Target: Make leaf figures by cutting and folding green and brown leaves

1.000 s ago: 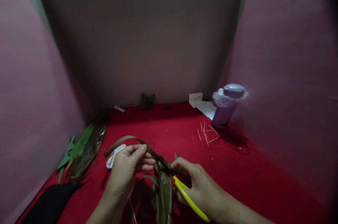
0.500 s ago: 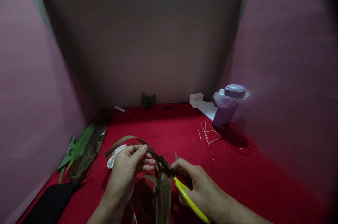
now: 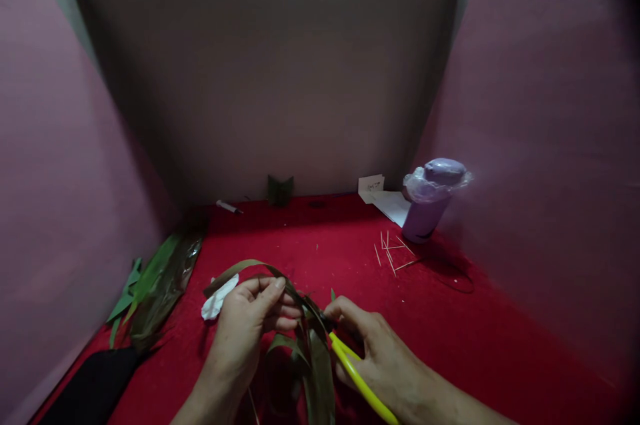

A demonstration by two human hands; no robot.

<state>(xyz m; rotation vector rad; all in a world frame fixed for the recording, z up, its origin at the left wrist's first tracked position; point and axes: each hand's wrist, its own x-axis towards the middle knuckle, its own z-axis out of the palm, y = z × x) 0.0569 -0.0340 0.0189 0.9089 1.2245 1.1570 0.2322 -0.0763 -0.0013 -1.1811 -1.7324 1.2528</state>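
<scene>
Between thumb and fingers, my left hand (image 3: 255,318) pinches a long brownish-green leaf strip (image 3: 245,265), whose free end arches out to the left. My right hand (image 3: 375,351) is closed round yellow-handled scissors (image 3: 357,378). Their dark blades meet the leaf at the middle, partly hidden by it and by my fingers. More broad leaf (image 3: 320,371) hangs down below the blades toward the bottom edge. A small green tip (image 3: 333,295) shows just above my right fingers. Crumpled white tissue (image 3: 220,296) lies behind my left hand.
Green leaves (image 3: 160,265), some in clear plastic, and a black object (image 3: 90,388) lie at left. At the back are a syringe (image 3: 229,207) and a folded leaf piece (image 3: 280,191). Toothpicks (image 3: 390,251), white papers (image 3: 393,206) and a purple container (image 3: 425,215) stand or lie right.
My left hand has shifted slightly right with the strip, nearer the scissors. The hanging leaf has swung a little to the right. My right hand has hardly moved.
</scene>
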